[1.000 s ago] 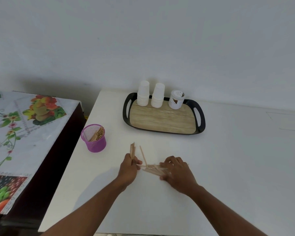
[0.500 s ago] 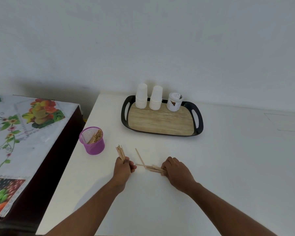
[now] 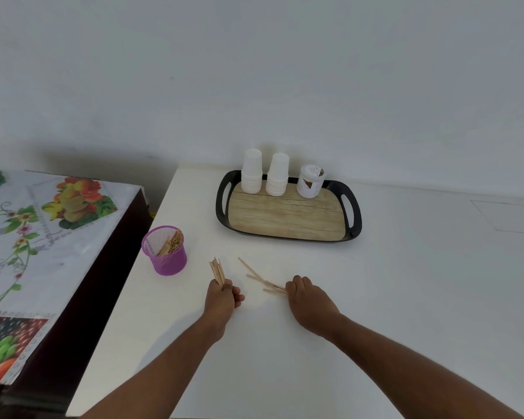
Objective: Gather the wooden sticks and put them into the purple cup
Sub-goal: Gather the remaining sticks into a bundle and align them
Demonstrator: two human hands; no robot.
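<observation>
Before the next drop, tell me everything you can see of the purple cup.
The purple cup is a round mesh holder, metal by its look, with a solid rim. It stands upright near the white table's left edge, left of the left hand, touched by neither hand. Several wooden sticks already lean inside against its right wall.

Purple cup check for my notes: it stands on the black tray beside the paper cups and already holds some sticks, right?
Not on the tray. The head view shows the purple cup on the white table, left of the black tray. It does already hold some sticks.
</observation>
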